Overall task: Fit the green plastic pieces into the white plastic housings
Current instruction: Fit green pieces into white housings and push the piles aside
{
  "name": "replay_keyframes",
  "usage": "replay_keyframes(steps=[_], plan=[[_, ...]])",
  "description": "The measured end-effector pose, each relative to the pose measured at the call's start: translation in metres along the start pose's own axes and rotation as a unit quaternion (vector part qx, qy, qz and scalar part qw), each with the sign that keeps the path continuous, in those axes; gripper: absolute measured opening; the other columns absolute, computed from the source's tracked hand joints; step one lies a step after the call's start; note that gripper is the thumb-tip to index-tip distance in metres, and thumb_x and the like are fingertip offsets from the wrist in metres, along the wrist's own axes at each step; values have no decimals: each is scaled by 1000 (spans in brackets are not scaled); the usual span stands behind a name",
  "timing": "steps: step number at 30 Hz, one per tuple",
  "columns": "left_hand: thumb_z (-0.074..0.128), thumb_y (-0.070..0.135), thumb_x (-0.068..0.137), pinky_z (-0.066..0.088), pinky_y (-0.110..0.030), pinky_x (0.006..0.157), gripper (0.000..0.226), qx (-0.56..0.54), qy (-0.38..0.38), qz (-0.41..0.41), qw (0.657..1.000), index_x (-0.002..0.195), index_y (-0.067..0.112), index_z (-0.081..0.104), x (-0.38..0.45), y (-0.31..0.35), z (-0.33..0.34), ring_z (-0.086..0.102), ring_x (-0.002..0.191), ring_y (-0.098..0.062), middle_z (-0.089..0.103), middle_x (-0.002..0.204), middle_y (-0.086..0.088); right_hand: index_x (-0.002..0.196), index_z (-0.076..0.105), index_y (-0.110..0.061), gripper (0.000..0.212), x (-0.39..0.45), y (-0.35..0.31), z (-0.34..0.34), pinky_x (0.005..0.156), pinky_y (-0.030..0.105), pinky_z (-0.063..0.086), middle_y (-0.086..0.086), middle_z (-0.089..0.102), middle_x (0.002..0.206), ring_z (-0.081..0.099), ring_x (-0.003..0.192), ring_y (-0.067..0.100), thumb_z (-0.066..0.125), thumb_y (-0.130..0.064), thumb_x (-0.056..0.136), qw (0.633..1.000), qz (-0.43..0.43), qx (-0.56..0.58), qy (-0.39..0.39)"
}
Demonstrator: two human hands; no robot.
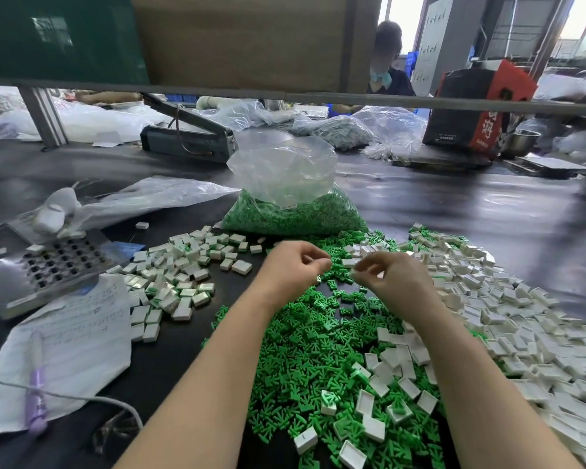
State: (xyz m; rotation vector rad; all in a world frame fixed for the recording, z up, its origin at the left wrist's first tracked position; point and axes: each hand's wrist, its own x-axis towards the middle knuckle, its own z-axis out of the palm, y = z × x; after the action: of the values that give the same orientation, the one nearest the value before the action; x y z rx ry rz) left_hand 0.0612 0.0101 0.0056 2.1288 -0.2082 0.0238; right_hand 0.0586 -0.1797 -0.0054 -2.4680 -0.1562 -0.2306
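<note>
A heap of loose green plastic pieces [318, 350] covers the black table in front of me. White plastic housings [487, 299] lie in a broad pile to its right, with some scattered over the green heap. My left hand [295, 265] hovers above the far end of the heap with its fingers curled and thumb against forefinger; what it holds, if anything, is hidden. Close beside it, my right hand [389, 279] pinches a small white housing [353, 272] at its fingertips. A second pile of white housings [180, 275], several showing green inside, lies to the left.
A clear bag of green pieces [295, 214] stands just beyond my hands. At the left are a metal plate with holes [48, 269], a written paper sheet [75, 333], a purple pen [36, 394] and a grey cable [82, 397]. A person [386, 62] sits across the table.
</note>
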Motion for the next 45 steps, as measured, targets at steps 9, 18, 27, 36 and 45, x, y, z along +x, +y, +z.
replay_keyframes(steps=[9, 18, 27, 36, 45], plan=[[65, 19, 93, 48, -17, 53, 16, -209, -37, -80, 974, 89, 7, 74, 1, 0, 8, 64, 62, -12, 73, 79, -10, 102, 70, -16, 24, -5, -23, 9, 65, 36, 57, -2, 71, 76, 67, 66, 15, 79, -18, 80, 983, -81, 162, 30], [71, 5, 86, 54, -20, 60, 8, -270, 12, -56, 961, 93, 10, 70, 2, -6, 0, 67, 64, -9, 73, 78, -8, 121, 65, -31, 40, -4, -15, 19, 87, 28, 41, -7, 52, 108, 50, 104, 12, 72, -44, 84, 974, -96, -84, -185], [74, 6, 82, 55, -20, 63, 9, -298, 12, -47, 953, 89, 8, 68, 3, -7, 4, 68, 69, -12, 71, 83, -10, 74, 61, -37, 22, -5, -17, 18, 68, 21, 41, -13, 67, 85, 56, 74, -7, 77, -23, 81, 985, -98, -7, -143], [79, 14, 65, 60, -28, 79, 27, -412, -18, -25, 911, 90, 8, 70, 1, -1, 2, 71, 80, -19, 74, 87, -11, 89, 65, -6, 11, -4, -18, 3, 58, 15, 47, 12, 69, 78, 62, 62, 7, 73, -1, 83, 923, -21, 383, 27], [77, 11, 79, 49, -26, 72, 10, -350, -4, 3, 937, 87, 12, 72, 1, 2, 3, 58, 76, -15, 69, 80, -2, 96, 64, -11, 15, -7, -25, -1, 60, 25, 45, 10, 74, 79, 59, 68, 16, 69, -3, 86, 883, -5, 470, 16]])
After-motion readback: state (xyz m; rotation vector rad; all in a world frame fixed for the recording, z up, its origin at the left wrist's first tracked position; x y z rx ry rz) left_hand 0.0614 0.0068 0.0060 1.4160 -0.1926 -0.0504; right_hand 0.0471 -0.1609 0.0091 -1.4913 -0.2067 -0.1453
